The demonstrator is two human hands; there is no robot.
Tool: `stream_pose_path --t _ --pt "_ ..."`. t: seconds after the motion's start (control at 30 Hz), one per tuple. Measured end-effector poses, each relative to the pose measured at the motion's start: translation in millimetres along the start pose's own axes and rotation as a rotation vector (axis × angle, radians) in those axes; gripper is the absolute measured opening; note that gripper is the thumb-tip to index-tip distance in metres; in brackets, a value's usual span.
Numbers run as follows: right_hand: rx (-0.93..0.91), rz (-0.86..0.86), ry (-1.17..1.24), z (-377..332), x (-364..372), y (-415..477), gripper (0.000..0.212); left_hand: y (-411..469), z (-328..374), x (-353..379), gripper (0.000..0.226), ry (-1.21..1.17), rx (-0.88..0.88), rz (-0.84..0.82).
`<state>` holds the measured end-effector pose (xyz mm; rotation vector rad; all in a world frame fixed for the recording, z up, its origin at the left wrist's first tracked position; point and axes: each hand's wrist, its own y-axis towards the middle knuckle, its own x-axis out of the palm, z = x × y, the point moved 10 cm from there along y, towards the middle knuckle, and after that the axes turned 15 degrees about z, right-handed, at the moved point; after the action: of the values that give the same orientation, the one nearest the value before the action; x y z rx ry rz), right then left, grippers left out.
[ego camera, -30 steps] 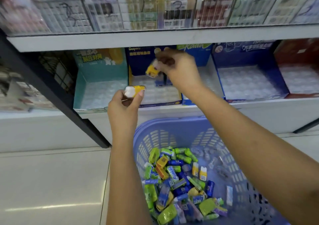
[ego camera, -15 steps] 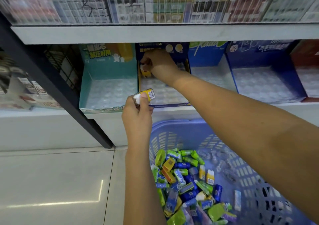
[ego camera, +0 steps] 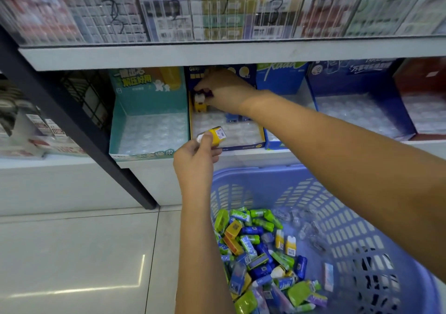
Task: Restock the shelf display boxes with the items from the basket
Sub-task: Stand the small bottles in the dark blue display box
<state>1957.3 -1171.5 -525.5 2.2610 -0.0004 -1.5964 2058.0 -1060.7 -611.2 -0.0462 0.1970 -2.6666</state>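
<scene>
My right hand [ego camera: 223,90] reaches into the back left corner of the dark blue display box [ego camera: 243,145] and pinches a yellow-and-white item [ego camera: 200,102] standing upright in its tray. Blue items [ego camera: 233,118] stand a little to the right of it in the same box. In front of the box, my left hand [ego camera: 196,157] holds a second yellow item [ego camera: 214,134] with a white cap. The blue plastic basket [ego camera: 337,193] below holds several green, blue and yellow items [ego camera: 263,253].
A teal display box [ego camera: 147,154] stands to the left of the dark blue one. A light blue box [ego camera: 281,77], another blue box [ego camera: 357,77] and a red box [ego camera: 420,82] stand to the right. A black post [ego camera: 72,125] slants down at the left. Pale floor tiles [ego camera: 72,253] lie below.
My right hand has gone deeper into the dark blue box and set its yellow item upright at the back left. My left hand has risen slightly toward the box front.
</scene>
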Motion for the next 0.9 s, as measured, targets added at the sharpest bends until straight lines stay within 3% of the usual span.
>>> stream_pose_path --t 0.13,0.27,0.4,0.57,0.67,0.9 --pt "-0.226 -0.126 0.111 -39.2 -17.6 -62.2 0.038 0.0 6.2 -8.2 0.04 -0.117 -0.046 0.109" --pt "-0.376 -0.008 -0.042 -47.4 -22.0 -88.2 0.039 -5.0 12.0 2.1 0.042 -0.139 -0.033 0.088" --pt "-0.342 0.057 -0.185 -31.0 -27.3 -67.9 0.038 -9.6 26.0 18.2 0.033 -0.001 0.163 -0.09" --pt "0.054 0.125 0.128 15.3 -33.4 -19.5 0.031 -8.5 19.9 41.7 0.045 0.647 0.57 -0.269" --pt "0.14 0.133 0.205 28.2 -20.2 -7.7 0.029 -15.1 8.4 45.0 0.049 0.77 0.602 -0.269" --pt "0.092 0.266 0.178 40.3 -2.2 -10.6 0.028 -11.3 8.8 43.4 0.049 0.759 0.6 -0.215"
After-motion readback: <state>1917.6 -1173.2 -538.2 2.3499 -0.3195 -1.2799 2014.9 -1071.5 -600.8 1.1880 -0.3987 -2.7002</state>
